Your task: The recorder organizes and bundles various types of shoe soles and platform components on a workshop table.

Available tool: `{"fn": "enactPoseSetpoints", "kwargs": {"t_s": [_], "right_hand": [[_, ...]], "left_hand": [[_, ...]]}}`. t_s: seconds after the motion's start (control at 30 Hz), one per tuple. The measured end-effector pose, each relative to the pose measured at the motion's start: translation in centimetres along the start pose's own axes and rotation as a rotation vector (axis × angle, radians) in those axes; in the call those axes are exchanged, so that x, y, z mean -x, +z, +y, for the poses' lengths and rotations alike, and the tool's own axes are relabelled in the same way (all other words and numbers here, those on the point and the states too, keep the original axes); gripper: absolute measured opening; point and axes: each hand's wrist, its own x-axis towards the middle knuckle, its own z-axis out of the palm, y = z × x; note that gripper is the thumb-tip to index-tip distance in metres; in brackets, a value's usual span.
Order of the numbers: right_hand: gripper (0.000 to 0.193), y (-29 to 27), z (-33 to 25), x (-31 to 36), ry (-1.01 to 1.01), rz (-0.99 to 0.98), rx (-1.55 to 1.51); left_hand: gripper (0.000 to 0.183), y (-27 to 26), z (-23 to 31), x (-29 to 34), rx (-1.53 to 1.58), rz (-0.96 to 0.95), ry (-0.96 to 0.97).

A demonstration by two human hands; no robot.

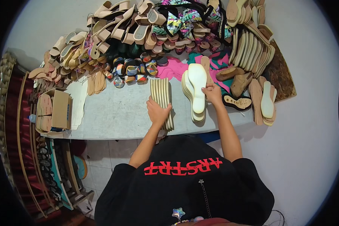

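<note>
My left hand (158,112) is wrapped round a row of cream-edged shoe soles (160,89) standing on their edges at the middle of the table. To its right, my right hand (213,94) pinches the edge of a white insole (197,77) between thumb and fingers. That insole lies over, or just above, a stack of similar cream soles (187,90); I cannot tell whether they touch. A tan insole (206,69) lies behind it. Beyond my right hand are brown wooden shoe lasts (241,84) and a black-edged sole (236,102).
Piled sandals (135,32) line the back of the grey table (113,109), with patterned heels (132,71) and pink fabric (173,68) before them. More soles (250,51) and loose insoles (267,100) lie right. A cardboard box (61,109) stands left, near a shelf rack (20,132).
</note>
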Motion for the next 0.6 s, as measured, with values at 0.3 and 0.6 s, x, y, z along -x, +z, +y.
{"fn": "enactPoseSetpoints", "kwargs": {"t_s": [0.3, 0.6], "right_hand": [[0.026, 0.7, 0.4, 1.8, -0.051, 0.131, -0.045], [0.029, 1.1, 0.1, 2.5, -0.068, 0.165, 0.124]], "left_hand": [[0.089, 0.2, -0.1, -0.1, 0.027, 0.005, 0.016], [0.09, 0.1, -0.1, -0.1, 0.023, -0.016, -0.003]]}}
